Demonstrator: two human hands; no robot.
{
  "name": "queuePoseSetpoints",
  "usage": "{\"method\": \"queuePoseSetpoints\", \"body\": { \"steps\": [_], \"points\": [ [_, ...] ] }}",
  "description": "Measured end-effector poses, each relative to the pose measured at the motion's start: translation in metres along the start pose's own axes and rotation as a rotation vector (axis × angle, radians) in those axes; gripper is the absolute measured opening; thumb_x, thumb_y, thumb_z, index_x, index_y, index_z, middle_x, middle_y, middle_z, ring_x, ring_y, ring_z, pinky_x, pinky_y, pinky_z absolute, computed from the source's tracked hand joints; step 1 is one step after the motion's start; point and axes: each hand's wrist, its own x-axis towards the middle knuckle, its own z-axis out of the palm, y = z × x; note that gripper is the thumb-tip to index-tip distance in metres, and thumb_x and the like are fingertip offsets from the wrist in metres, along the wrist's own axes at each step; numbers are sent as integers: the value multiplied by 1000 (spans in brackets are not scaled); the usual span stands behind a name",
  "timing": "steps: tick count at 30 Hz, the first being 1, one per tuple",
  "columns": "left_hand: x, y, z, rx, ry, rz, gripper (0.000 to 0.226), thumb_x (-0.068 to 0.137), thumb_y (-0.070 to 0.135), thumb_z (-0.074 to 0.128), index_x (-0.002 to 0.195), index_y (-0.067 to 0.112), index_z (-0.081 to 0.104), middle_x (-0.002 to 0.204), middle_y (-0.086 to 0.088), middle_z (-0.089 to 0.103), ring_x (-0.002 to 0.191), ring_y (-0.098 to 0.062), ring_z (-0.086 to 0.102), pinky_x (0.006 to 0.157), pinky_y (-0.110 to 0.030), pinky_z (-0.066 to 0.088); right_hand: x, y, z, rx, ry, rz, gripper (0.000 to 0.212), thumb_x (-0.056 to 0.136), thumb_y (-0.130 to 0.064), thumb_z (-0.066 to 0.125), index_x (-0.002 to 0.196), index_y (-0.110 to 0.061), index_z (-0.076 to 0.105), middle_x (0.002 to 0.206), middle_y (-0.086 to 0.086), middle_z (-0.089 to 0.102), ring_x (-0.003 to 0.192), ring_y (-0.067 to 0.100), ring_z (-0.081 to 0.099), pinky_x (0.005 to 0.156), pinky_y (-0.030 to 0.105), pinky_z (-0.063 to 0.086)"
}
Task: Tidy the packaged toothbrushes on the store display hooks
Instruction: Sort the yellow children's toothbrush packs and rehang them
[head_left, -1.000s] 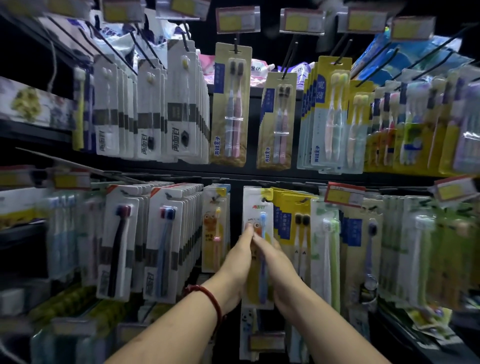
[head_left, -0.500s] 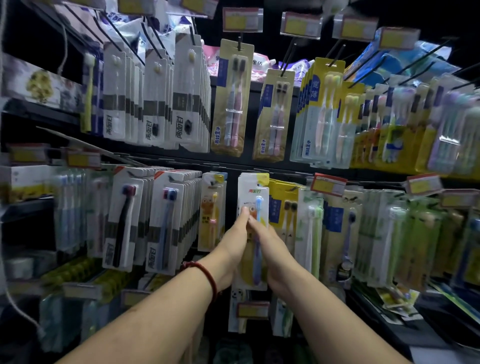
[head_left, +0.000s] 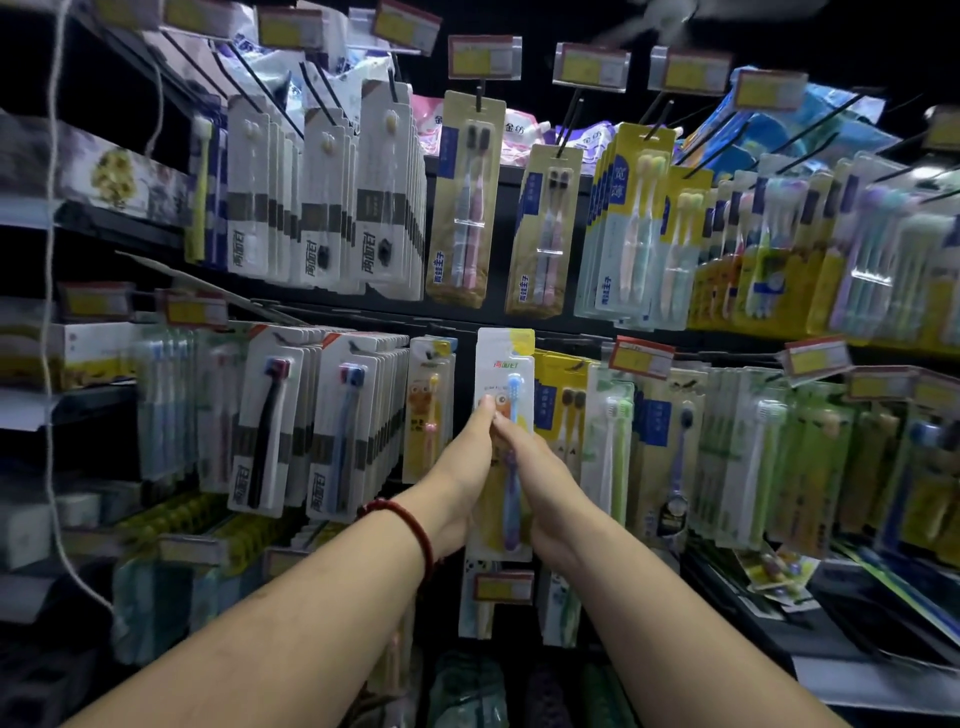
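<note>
Left hand (head_left: 460, 470) and right hand (head_left: 543, 470) seem to press straight fingers on the toothbrush pack (head_left: 506, 358); light, bendy card, so grab its edges.

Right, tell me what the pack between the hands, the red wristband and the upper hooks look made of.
Pack: glossy printed card, with what looks like a clear plastic blister over the blue brush, judging by the sheen. Wristband: dark red, matte, beads or braided cord; too small to tell. Hooks: thin black rods, probably coated metal wire.
</note>
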Motion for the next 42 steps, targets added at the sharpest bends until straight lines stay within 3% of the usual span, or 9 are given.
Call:
{"method": "queuePoseSetpoints", "body": {
  "steps": [2, 7, 13, 21, 25, 31, 35, 38, 42],
  "points": [
    [-8, 4, -1, 19, 11, 6, 61, 94, 75, 39, 111, 26, 72, 125, -1, 69, 124, -21, 59, 117, -46, 40, -7, -2, 0, 9, -7, -13, 47, 100, -47, 55, 141, -23, 49, 88, -14, 60, 59, -9, 59, 38, 14, 45],
    [-25, 7, 1, 19, 37, 27, 85, 79, 84, 41, 137, 26, 64, 141, -4, 63, 135, -25, 54, 119, -50, 37, -12, 0, 10, 59, -47, -5, 58, 97, -55, 56, 147, -28, 46, 96, -13, 60, 80, 1, 58, 48, 23, 47],
    [-44, 3, -11, -28, 12, 20, 57, 98, 71, 37, 100, 27, 72, 118, -6, 71, 120, -25, 62, 115, -50, 42, -30, 3, 24, 105, -85, -10, 56, 94, -59, 58, 140, -28, 48, 114, -4, 66, 97, 12, 64, 57, 28, 51],
    [-75, -64, -67, -165, 230, 40, 69, 77, 89, 46, 116, 40, 75, 121, -3, 75, 116, -28, 68, 102, -54, 52, -57, 64, 77, 8, -130, -146, 30, 97, -51, 58, 123, -36, 53, 113, -7, 63, 98, 8, 61, 70, 29, 50],
    [-94, -113, -106, -273, 320, 49, 77, 65, 90, 55, 113, 35, 78, 118, -4, 77, 113, -26, 71, 106, -50, 51, -62, 126, 115, -136, -95, -203, 51, 83, -68, 59, 123, -36, 56, 123, 0, 58, 111, 16, 61, 99, 45, 53],
    [-114, -197, -163, -262, 626, 31, 82, 63, 88, 58, 116, 28, 76, 112, -3, 79, 107, -23, 74, 105, -49, 53, -82, 213, 164, -175, -136, -144, 53, 78, -71, 61, 115, -33, 63, 113, -2, 67, 104, 12, 67, 95, 43, 56],
    [-123, -216, -189, -195, 888, 5, 76, 74, 71, 70, 124, 15, 56, 105, -9, 74, 91, -26, 73, 90, -47, 59, -87, 249, 185, -88, -248, -1, 20, 96, -43, 64, 107, -27, 68, 102, -3, 75, 95, 11, 73, 93, 44, 58],
    [-122, -227, -210, -269, 876, -81, 92, 62, 69, 85, 132, 26, 43, 107, -8, 72, 94, -28, 74, 90, -51, 60, -76, 267, 198, -23, -307, 69, 27, 93, -46, 64, 105, -25, 74, 100, -1, 79, 95, 16, 76, 94, 50, 58],
    [-107, -242, -245, -345, 731, -122, 103, 40, 73, 93, 124, 20, 65, 111, -12, 78, 96, -33, 78, 89, -57, 61, -50, 276, 211, 24, -370, 136, 35, 95, -48, 65, 107, -16, 73, 99, 2, 80, 93, 18, 77, 89, 43, 60]
  ]
}}
